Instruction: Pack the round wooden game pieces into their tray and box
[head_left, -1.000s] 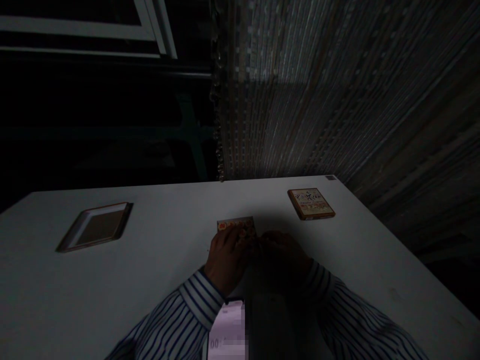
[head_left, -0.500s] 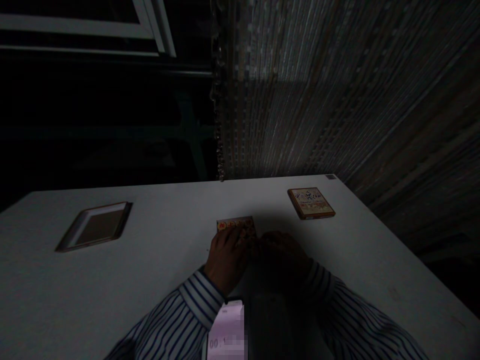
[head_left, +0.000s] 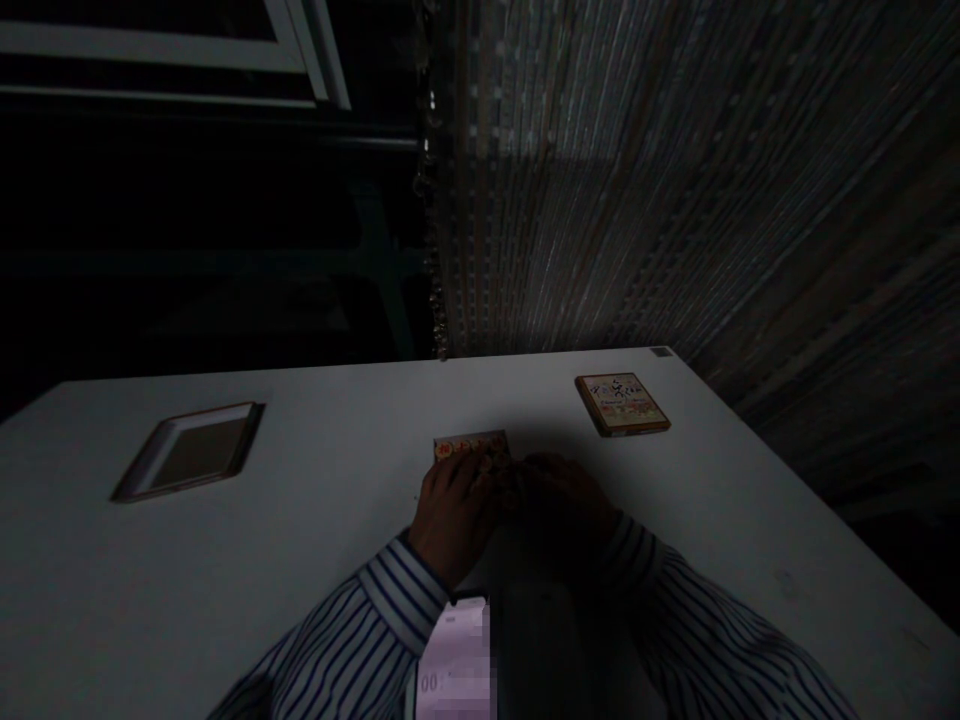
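Note:
A small shallow box of round Chinese chess pieces (head_left: 472, 446) with red characters lies on the table before me. My left hand (head_left: 453, 510) reaches over its left and near part, fingers stretched out and resting on the pieces. At the right side of the box, my right hand (head_left: 571, 492) lies in deep shadow. Its fingers look bent and close together toward the box; their tips, and anything they hold, are lost in the dark. Both hands hide much of the box, so the near pieces are hard to make out.
On the white table (head_left: 337, 420), an open shallow box part (head_left: 199, 452) lies at the left. A flat box with a printed lid (head_left: 624, 402) sits at the far right. A lit phone (head_left: 454, 655) lies near my left wrist. Behind the table hangs a string curtain (head_left: 570, 200).
My right hand has shifted slightly up and stays by the right side of the box. My left hand keeps almost the same place on the pieces. The camera view has moved a little.

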